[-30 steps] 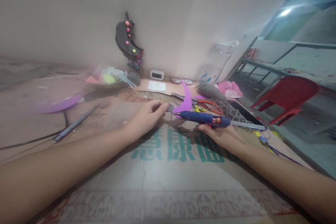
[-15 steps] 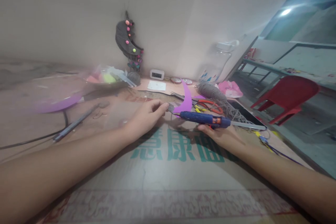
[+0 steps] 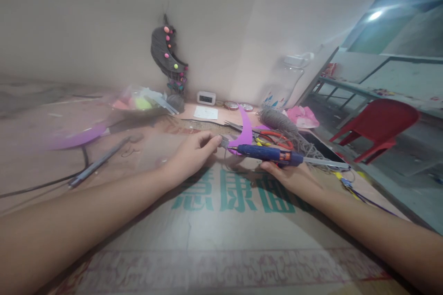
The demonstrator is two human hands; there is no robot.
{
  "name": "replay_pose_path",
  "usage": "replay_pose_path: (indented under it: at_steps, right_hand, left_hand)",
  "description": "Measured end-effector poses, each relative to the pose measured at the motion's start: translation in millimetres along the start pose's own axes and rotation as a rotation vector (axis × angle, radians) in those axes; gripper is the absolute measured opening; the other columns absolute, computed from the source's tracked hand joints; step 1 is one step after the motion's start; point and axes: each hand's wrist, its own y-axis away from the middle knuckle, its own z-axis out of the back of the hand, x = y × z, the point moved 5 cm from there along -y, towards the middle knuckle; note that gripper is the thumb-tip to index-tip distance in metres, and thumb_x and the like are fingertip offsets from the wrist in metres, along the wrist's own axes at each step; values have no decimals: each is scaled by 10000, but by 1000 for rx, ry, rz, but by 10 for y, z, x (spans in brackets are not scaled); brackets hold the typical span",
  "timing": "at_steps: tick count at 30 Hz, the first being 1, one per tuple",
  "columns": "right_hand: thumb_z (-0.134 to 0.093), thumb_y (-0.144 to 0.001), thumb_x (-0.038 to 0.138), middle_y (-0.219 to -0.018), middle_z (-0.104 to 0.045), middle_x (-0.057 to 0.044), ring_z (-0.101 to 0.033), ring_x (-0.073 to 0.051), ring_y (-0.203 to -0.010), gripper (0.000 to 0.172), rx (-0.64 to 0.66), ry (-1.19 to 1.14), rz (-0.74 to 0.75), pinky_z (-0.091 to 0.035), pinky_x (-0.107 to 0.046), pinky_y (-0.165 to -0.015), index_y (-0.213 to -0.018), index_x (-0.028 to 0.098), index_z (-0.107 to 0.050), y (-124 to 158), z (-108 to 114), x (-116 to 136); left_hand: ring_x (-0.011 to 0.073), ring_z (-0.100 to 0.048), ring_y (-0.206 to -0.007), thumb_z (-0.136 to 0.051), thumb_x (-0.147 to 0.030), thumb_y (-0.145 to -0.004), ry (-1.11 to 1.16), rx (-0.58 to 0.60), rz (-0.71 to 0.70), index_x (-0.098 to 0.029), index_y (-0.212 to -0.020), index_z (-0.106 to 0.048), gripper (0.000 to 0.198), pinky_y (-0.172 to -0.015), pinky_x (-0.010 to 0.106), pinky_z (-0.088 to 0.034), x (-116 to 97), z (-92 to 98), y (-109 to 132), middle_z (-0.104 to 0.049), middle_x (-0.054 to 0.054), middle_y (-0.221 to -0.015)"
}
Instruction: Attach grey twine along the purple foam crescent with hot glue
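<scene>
In the head view, my left hand [image 3: 198, 151] pinches one end of a purple crescent-shaped cutout [image 3: 246, 130]. That end looks grey, as if wrapped in yarn, and the other tip curves upward. My right hand [image 3: 290, 175] is wrapped round a blue hot glue gun [image 3: 261, 152], its nozzle pointing left at the grey end of the crescent. Whether the nozzle touches it, I cannot tell. A translucent glue stick [image 3: 327, 163] juts from the back of the gun. A thin strand hangs below the nozzle. The fingers under the gun are mostly hidden.
Behind the gun lie orange-handled pliers [image 3: 277, 137], scissors and a grey yarn skein [image 3: 278, 120]. A bottle [image 3: 285, 80], small clock [image 3: 206, 98] and bowl [image 3: 138, 105] stand farther back. A grey stick [image 3: 100, 162] and cable lie left. A yarn-wrapped crescent [image 3: 161, 48] hangs on the wall.
The view has shifted very slightly. Both hands hold almost the same pose, with the glue gun's nozzle still at the crescent's grey end.
</scene>
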Motion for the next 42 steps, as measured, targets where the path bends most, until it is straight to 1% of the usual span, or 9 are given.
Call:
replay_pose_path:
  at_steps: [8,14,19,22,26,31,36,39,42]
  right_hand:
    - [-594,-739,516,-881,-738,-50,-687,-303,-877,292,-34,41,26,-570,-462,-816,-837,257,-687,-11,18,-30]
    - [-566,-741,551,-797,-737,-63,-694,-306,-804,334,-7,61,-25,-580,-474,-758,-783,242,-687,-7,13,-67]
    - [-565,-765,529,-761,-728,-59,-687,-303,-779,308,-30,82,9,-578,-451,-696,-757,244,-684,9,23,-71]
    - [-560,-775,519,-769,-733,-51,-688,-297,-780,298,-44,76,44,-579,-433,-696,-774,249,-685,5,27,-63]
    - [-549,-762,554,-782,-737,-61,-694,-304,-795,340,-63,83,19,-581,-438,-725,-760,239,-678,-8,33,-64]
    - [-559,-751,569,-863,-741,-72,-689,-306,-855,380,-61,69,-5,-575,-426,-758,-867,232,-690,-4,29,-66]
    - [-561,-766,536,-738,-707,-49,-663,-259,-736,321,-83,92,-26,-553,-388,-686,-740,233,-666,-29,65,-97]
    - [-493,-835,517,-605,-614,-15,-592,-175,-609,399,-76,-6,-11,-505,-298,-616,-594,210,-576,-89,106,-98]
    - [-440,-869,588,-597,-579,-14,-517,-129,-546,480,-115,-288,38,-451,-250,-555,-633,187,-558,-164,183,-92]
  left_hand:
    - [131,-498,-606,-434,-451,-906,11,7,-3,-176,-710,-536,352,-572,241,-359,-1,-5,5,-548,-17,-637]
    - [145,-496,-631,-422,-449,-904,14,14,2,-184,-697,-513,349,-590,250,-355,-8,-9,8,-543,-10,-645]
    - [138,-471,-618,-423,-436,-903,3,16,-12,-185,-682,-501,344,-588,248,-345,-42,-10,8,-511,-17,-635]
    - [135,-462,-604,-426,-439,-900,2,11,-6,-185,-680,-496,343,-569,243,-338,-44,-11,13,-510,-17,-627]
    - [130,-455,-565,-430,-448,-897,7,21,5,-184,-690,-505,343,-531,238,-327,-21,-20,17,-521,-18,-605]
    - [126,-468,-559,-426,-438,-907,12,36,-9,-183,-700,-505,337,-527,235,-337,-8,-32,21,-531,-20,-597]
    - [122,-461,-552,-434,-448,-905,-6,33,-14,-181,-711,-522,342,-526,234,-333,-30,-30,30,-522,-29,-591]
    - [122,-458,-569,-451,-451,-893,1,16,-2,-176,-691,-518,347,-533,234,-336,-35,-21,20,-508,-27,-605]
    - [103,-414,-515,-468,-458,-882,68,27,48,-176,-658,-492,360,-490,229,-305,-16,-26,6,-456,-39,-574]
